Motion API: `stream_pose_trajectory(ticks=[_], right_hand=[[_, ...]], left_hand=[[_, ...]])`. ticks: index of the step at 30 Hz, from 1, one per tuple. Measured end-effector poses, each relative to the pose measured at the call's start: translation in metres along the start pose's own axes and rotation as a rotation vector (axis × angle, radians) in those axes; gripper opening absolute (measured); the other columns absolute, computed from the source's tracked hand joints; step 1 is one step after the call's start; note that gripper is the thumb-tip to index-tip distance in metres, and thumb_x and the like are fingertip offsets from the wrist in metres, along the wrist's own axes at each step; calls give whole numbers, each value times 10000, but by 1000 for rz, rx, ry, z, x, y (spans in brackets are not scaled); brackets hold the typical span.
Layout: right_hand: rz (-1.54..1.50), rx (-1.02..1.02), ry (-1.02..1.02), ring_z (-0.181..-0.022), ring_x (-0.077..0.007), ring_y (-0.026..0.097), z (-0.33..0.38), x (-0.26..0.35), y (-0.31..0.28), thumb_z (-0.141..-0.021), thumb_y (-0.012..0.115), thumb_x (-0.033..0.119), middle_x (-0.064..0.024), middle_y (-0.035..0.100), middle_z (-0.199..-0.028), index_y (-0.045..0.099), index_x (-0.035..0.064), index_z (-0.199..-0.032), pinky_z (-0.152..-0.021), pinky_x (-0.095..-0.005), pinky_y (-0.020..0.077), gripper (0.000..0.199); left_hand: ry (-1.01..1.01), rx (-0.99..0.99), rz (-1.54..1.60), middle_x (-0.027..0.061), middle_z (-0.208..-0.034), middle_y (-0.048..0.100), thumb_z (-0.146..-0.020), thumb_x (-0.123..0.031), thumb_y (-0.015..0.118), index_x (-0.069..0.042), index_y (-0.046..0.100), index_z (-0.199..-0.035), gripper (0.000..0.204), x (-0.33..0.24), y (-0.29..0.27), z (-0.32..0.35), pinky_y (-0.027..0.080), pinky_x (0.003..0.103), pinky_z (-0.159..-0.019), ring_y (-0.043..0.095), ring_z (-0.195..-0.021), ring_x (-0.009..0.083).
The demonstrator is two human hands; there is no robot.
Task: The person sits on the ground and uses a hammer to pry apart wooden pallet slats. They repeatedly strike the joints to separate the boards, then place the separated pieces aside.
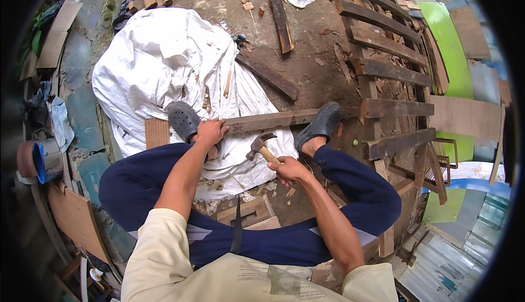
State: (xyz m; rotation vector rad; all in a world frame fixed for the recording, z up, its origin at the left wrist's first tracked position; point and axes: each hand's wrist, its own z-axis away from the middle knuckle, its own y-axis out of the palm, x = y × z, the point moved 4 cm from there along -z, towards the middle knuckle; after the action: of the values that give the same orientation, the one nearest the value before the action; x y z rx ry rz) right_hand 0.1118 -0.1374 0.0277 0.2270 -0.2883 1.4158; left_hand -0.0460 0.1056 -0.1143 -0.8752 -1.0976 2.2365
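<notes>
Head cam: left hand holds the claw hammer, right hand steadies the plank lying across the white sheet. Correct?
Hands are swapped. In the head view the right hand holds the claw hammer, and the left hand steadies the plank lying across the white sheet.
</notes>
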Motion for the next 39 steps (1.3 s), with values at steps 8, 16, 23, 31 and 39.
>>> stream_pose_trajectory(ticks=[8, 16, 23, 31, 39], right_hand=[[311, -268, -14, -533, -243, 638, 36, 48, -41, -899, 684, 326, -169, 649, -738, 609, -72, -1155, -512, -390, 523, 479], [261, -622, -99, -866, -370, 648, 80, 33, -111, -894, 674, 298, -255, 677, -954, 585, -15, -1272, -773, -428, 493, 499], [121, -566, -108, -454, -169, 586, 49, 6, -112, -902, 690, 261, -112, 618, -654, 596, -28, -1273, -429, -337, 449, 480], [116, -502, -125, -852, -354, 621, 38, 9, -103, -891, 678, 293, -250, 657, -914, 582, -26, -1288, -761, -419, 478, 519], [139, -551, -196, -1045, -443, 646, 77, 19, -101, -883, 687, 302, -316, 670, -1055, 583, -37, -1264, -922, -463, 489, 520]], left_hand=[[-28, 172, -52, 94, -1194, 688, -922, -491, 547, -195, 642, -1304, 493, 3, -5, -23, 454, 500, -967, 628, -1137, 315], [121, -63, -64, 151, -1399, 535, -861, -223, 677, -143, 533, -1378, 543, -75, -74, -131, 439, 494, -1002, 513, -1288, 312], [371, -217, -603, 131, -1556, 372, -932, -186, 564, -190, 399, -1482, 575, -101, -67, -241, 210, 493, -1186, 315, -1461, 280], [318, -1, -719, 89, -1178, 582, -874, -246, 613, -129, 523, -1307, 458, -131, -80, -238, 232, 517, -1151, 485, -1267, 237], [167, 217, -372, 224, -1119, 657, -684, -699, 669, 76, 531, -1237, 962, -94, -112, -156, 457, 497, -957, 633, -1066, 367]])
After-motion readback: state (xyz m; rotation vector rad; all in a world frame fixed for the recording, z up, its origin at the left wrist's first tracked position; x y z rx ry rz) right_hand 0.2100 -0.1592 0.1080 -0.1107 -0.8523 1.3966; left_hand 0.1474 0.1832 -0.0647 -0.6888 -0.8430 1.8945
